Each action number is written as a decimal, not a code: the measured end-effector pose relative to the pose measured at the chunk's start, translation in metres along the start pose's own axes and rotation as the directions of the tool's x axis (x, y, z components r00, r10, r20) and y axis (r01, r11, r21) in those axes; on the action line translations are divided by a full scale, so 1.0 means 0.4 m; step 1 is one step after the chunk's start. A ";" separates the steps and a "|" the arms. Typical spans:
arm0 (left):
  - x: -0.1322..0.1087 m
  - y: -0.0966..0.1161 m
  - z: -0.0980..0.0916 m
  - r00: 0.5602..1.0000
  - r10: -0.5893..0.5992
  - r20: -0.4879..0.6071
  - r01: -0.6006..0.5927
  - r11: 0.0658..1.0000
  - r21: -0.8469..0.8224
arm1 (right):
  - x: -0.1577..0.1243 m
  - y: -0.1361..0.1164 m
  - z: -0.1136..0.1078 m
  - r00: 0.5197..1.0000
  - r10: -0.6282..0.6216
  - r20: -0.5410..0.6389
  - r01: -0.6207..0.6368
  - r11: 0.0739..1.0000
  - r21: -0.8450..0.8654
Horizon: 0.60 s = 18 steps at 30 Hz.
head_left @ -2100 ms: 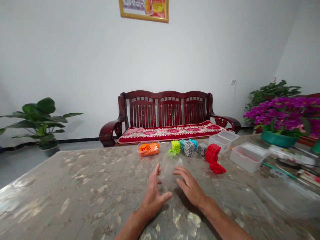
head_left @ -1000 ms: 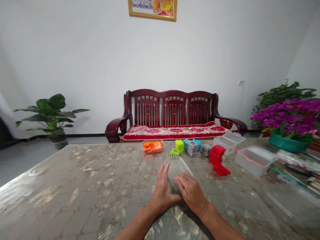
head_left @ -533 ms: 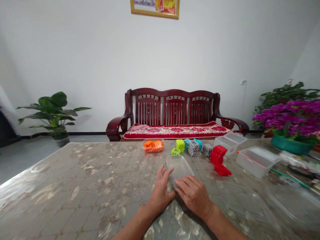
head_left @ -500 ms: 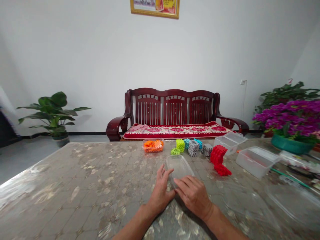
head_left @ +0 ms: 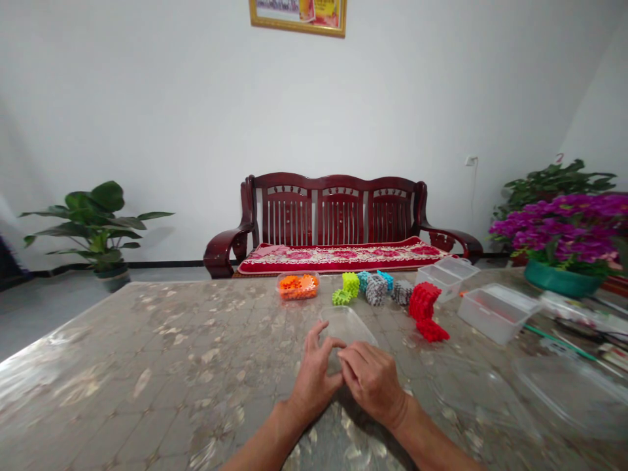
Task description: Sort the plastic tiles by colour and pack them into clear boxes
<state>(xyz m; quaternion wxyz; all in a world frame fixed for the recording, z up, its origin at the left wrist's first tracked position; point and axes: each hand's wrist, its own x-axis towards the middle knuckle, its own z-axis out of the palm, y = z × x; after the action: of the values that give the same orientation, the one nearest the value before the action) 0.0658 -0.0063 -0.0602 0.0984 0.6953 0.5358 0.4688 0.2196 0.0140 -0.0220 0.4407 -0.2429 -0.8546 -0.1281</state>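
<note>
A clear rectangular plastic container (head_left: 349, 322) lies just beyond my hands, its near end hidden behind them. My left hand (head_left: 318, 373) is at its near left, thumb and index finger apart in a C shape, other fingers raised. My right hand (head_left: 371, 379) is beside it, fingers curled in and tips close together near the left index finger. Whatever those right fingertips hold, if anything, is hidden. Beyond the container stand stacks of gear-shaped plastic pieces: lime green (head_left: 350, 284), grey (head_left: 376, 290), blue (head_left: 385, 280) and red (head_left: 424, 302).
A clear tub of orange pieces (head_left: 297, 286) stands at the far side of the table (head_left: 161, 366). To the right are translucent boxes (head_left: 495, 317), clear lids (head_left: 564, 392), a green stick (head_left: 559, 341) and a pot of purple flowers (head_left: 564, 278). A wooden bench (head_left: 341, 216) stands behind.
The whole view has shifted slightly. My right hand's fingers have drawn up and curled more tightly near my left index finger. The left hand holds nearly the same pose.
</note>
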 end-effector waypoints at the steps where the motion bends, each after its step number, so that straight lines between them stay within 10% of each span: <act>1: 0.000 0.002 0.000 1.000 0.007 0.000 -0.007 1.000 0.003 | 0.000 -0.004 0.003 1.000 0.013 0.005 -0.013 1.000 0.005; 18: -0.004 0.004 -0.032 0.992 0.052 0.115 -0.055 0.998 0.021 | 0.001 -0.019 0.015 0.968 0.247 0.037 -0.250 0.951 0.181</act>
<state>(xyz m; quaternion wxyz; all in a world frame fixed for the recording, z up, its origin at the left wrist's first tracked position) 0.0572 -0.0129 -0.0530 0.1077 0.7363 0.5161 0.4242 0.2110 0.0102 -0.0253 0.4680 -0.3075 -0.8284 0.0096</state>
